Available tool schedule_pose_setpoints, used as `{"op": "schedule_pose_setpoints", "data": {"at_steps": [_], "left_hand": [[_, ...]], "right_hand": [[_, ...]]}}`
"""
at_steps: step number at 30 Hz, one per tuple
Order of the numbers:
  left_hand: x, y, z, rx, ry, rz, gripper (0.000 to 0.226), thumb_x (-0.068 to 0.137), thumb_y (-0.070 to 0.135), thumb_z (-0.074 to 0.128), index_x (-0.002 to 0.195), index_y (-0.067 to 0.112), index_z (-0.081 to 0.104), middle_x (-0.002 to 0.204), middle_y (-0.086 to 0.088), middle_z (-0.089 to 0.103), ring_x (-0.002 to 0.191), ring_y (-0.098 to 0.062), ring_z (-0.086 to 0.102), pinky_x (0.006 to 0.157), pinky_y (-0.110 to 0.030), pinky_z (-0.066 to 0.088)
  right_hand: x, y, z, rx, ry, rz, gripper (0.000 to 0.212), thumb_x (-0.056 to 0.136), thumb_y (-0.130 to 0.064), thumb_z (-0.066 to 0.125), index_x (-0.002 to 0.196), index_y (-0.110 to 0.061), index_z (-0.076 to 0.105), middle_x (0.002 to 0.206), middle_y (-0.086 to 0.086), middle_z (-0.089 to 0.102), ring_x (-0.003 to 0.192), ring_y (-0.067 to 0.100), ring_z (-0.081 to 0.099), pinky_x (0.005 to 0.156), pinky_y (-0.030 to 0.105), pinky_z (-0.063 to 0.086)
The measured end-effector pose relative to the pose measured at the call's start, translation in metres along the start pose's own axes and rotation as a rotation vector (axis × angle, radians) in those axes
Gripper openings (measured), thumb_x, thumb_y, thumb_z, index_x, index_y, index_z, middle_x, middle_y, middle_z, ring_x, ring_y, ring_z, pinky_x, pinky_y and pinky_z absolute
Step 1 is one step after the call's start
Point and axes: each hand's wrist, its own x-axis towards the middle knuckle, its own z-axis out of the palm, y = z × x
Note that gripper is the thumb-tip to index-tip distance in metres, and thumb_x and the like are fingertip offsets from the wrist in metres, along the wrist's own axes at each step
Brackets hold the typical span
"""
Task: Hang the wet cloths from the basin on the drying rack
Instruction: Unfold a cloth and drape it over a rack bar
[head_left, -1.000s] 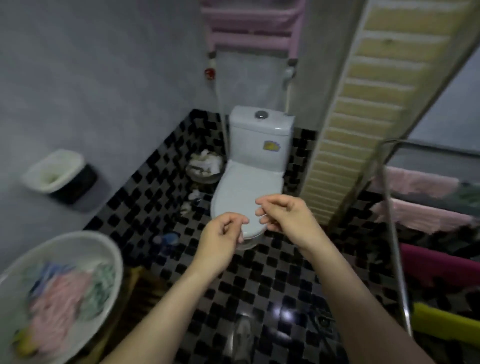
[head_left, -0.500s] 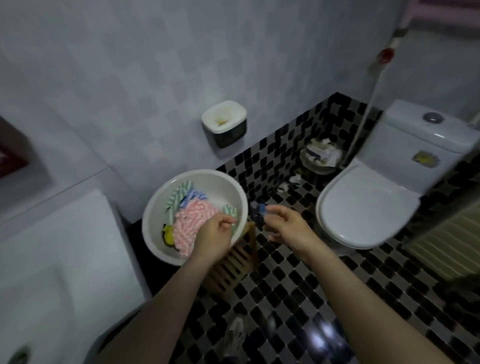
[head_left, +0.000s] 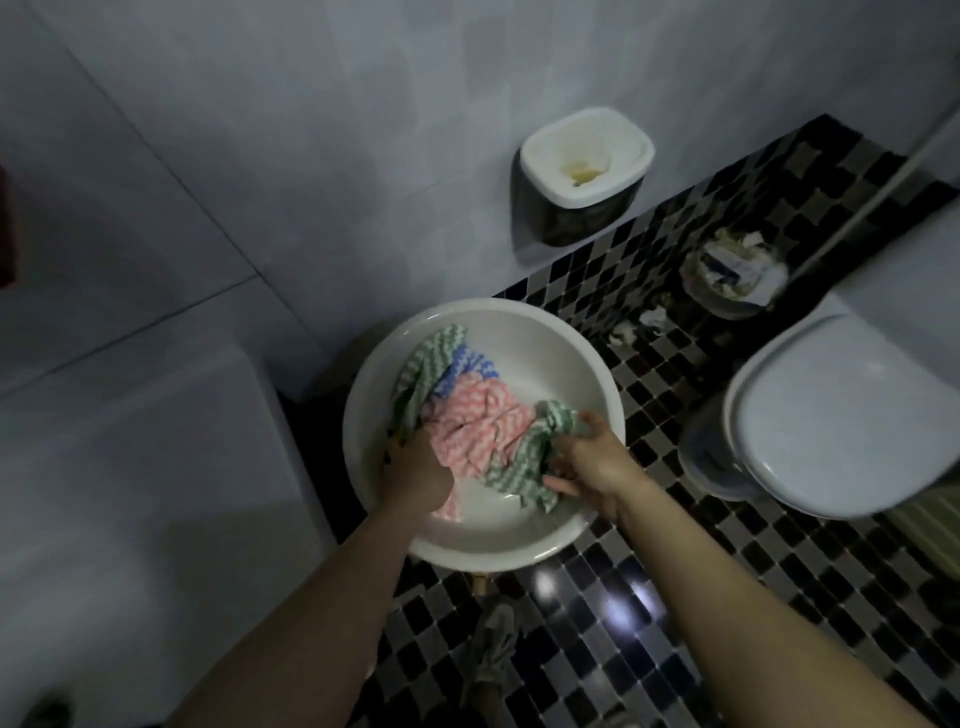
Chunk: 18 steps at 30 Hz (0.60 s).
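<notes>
A white round basin sits on a low wooden stool by the wall. It holds several wet striped cloths: a pink one, a green one, a blue one and another green one. My left hand is down in the basin and grips the pink cloth at its left edge. My right hand grips the near green cloth at the basin's right side. The drying rack is out of view.
A white toilet stands to the right, with a full waste bin behind it. A white wall-mounted box hangs above the basin. A white fixture fills the left. The floor is black checkered tile.
The view swung left from the toilet and rack down to the basin. Both hands, empty before, dropped into the basin and took hold of cloths.
</notes>
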Motion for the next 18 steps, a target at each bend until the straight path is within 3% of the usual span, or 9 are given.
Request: {"op": "schedule_pose_setpoints", "data": {"at_steps": [4, 8, 9, 11, 12, 14, 16, 18], "left_hand": [[0.019, -0.004, 0.01, -0.04, 0.067, -0.034, 0.062, 0.081, 0.012, 0.061, 0.136, 0.01, 0.032, 0.134, -0.02, 0.051, 0.12, -0.039, 0.052, 0.092, -0.038, 0.045], [0.03, -0.004, 0.01, -0.103, 0.121, -0.111, 0.064, 0.079, 0.013, 0.061, 0.135, 0.005, 0.03, 0.121, -0.019, 0.059, 0.111, -0.04, 0.058, 0.086, -0.04, 0.048], [0.028, -0.003, 0.005, -0.11, 0.108, -0.124, 0.06, 0.077, 0.016, 0.063, 0.13, 0.005, 0.039, 0.117, -0.017, 0.062, 0.107, -0.039, 0.061, 0.083, -0.039, 0.05], [0.019, 0.0, -0.009, -0.137, 0.097, -0.084, 0.03, 0.073, 0.025, 0.067, 0.097, 0.007, 0.063, 0.092, -0.013, 0.069, 0.087, -0.032, 0.067, 0.067, -0.03, 0.048], [0.014, 0.002, -0.016, -0.174, 0.096, -0.048, 0.02, 0.074, 0.029, 0.067, 0.076, 0.009, 0.064, 0.073, -0.01, 0.066, 0.074, -0.029, 0.066, 0.058, -0.026, 0.042], [0.002, 0.008, -0.031, -0.304, 0.118, 0.001, 0.037, 0.08, 0.028, 0.064, 0.051, 0.01, 0.049, 0.045, -0.001, 0.044, 0.049, -0.021, 0.05, 0.047, -0.027, 0.029], [-0.008, 0.018, -0.048, -0.467, 0.13, 0.028, 0.043, 0.084, 0.025, 0.061, 0.048, 0.009, 0.044, 0.041, 0.004, 0.036, 0.045, -0.017, 0.039, 0.048, -0.028, 0.027], [-0.017, 0.03, -0.066, -0.657, 0.091, 0.038, 0.039, 0.089, 0.032, 0.059, 0.059, 0.008, 0.062, 0.053, 0.0, 0.056, 0.053, -0.018, 0.053, 0.054, -0.03, 0.039]], "right_hand": [[0.032, 0.008, 0.014, 0.022, 0.079, 0.087, 0.032, 0.091, 0.006, 0.052, 0.119, -0.007, 0.045, 0.097, 0.014, 0.062, 0.076, 0.023, 0.064, 0.059, 0.037, 0.058], [0.049, 0.015, 0.022, 0.013, 0.205, 0.129, 0.008, 0.088, 0.008, 0.058, 0.093, 0.012, 0.062, 0.068, 0.019, 0.061, 0.055, 0.024, 0.059, 0.05, 0.033, 0.056], [0.048, 0.013, 0.022, 0.042, 0.203, 0.143, 0.005, 0.088, 0.007, 0.058, 0.085, 0.009, 0.061, 0.063, 0.017, 0.058, 0.051, 0.022, 0.056, 0.046, 0.029, 0.054], [0.043, 0.008, 0.022, 0.101, 0.168, 0.172, 0.014, 0.089, 0.003, 0.059, 0.076, 0.001, 0.058, 0.056, 0.011, 0.052, 0.04, 0.015, 0.048, 0.039, 0.023, 0.049], [0.039, 0.003, 0.021, 0.12, 0.145, 0.176, 0.017, 0.09, -0.001, 0.06, 0.073, -0.003, 0.057, 0.053, 0.009, 0.049, 0.036, 0.012, 0.044, 0.036, 0.019, 0.045], [0.03, -0.006, 0.015, 0.133, 0.11, 0.151, 0.023, 0.089, -0.007, 0.062, 0.067, -0.007, 0.054, 0.047, 0.006, 0.046, 0.032, 0.012, 0.038, 0.033, 0.015, 0.034], [0.016, -0.019, 0.007, 0.149, 0.089, 0.107, 0.026, 0.088, -0.01, 0.063, 0.063, -0.01, 0.055, 0.051, 0.006, 0.048, 0.037, 0.013, 0.039, 0.036, 0.017, 0.031], [-0.001, -0.032, 0.0, 0.224, 0.042, 0.084, 0.018, 0.088, -0.011, 0.063, 0.07, -0.009, 0.063, 0.06, 0.007, 0.06, 0.045, 0.013, 0.052, 0.042, 0.019, 0.042]]}}
